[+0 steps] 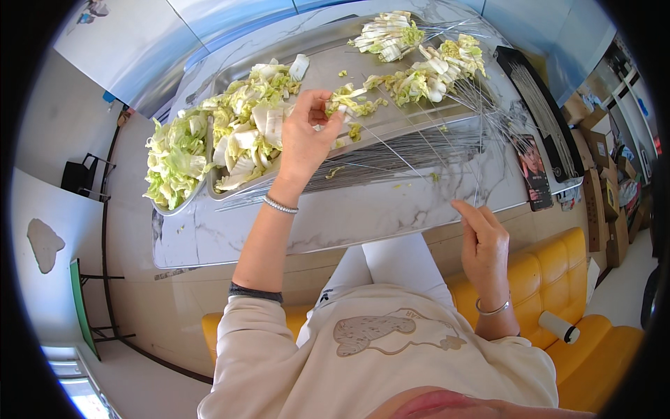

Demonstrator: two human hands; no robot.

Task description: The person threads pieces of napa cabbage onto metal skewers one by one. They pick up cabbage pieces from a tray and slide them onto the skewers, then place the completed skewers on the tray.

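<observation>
My left hand point(313, 128) pinches a piece of napa cabbage leaf point(348, 102) over the metal tray point(327, 57). Beside it, cut cabbage pieces point(246, 115) fill the tray's left part. Nearer the table's right front edge is my right hand point(484, 235), its index finger and thumb close to the lower end of a thin metal skewer; whether they grip it is unclear. Cabbage threaded on skewers lies in bunches at the tray's right, one bunch point(390, 36) at the far side and another point(429, 76) nearer. Many bare metal skewers point(387, 152) lie along the tray's near side.
A bowl of leafy greens point(175, 162) stands left of the tray. On the right are a black case holding thin metal skewers point(539, 110) and a phone point(534, 173) with its screen lit. A yellow padded seat point(549, 283) and cardboard boxes point(596, 199) are beyond the marble-patterned table point(340, 225).
</observation>
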